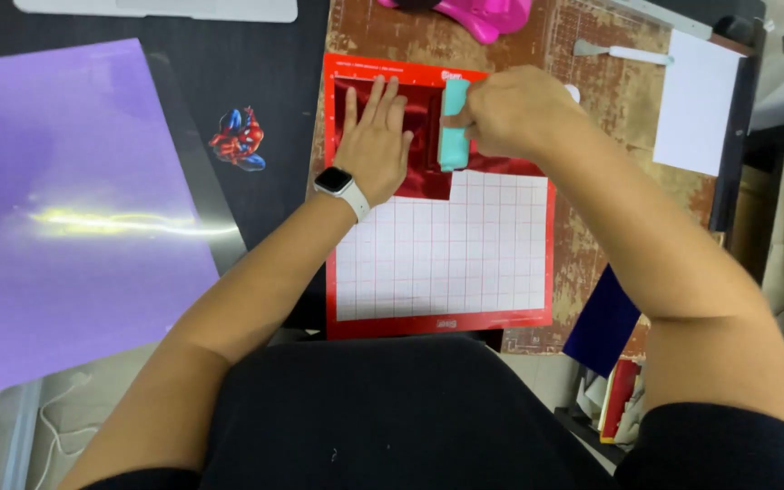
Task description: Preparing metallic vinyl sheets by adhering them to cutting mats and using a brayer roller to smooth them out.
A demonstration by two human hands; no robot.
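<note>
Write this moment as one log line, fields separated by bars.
left hand: flat on red foil sheet | right hand: holds teal scraper on sheet | sheet: on red grid mat

Screen: smartwatch (333, 181) on left wrist, small rounded-square dark face, white band. Label: figure sticker (239, 139), red and blue, on the dark table (265, 82) between purple sheet and red mat.

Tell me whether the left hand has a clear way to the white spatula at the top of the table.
Probably not: the right hand, holding the teal scraper, lies between the left hand and the white spatula.
</note>
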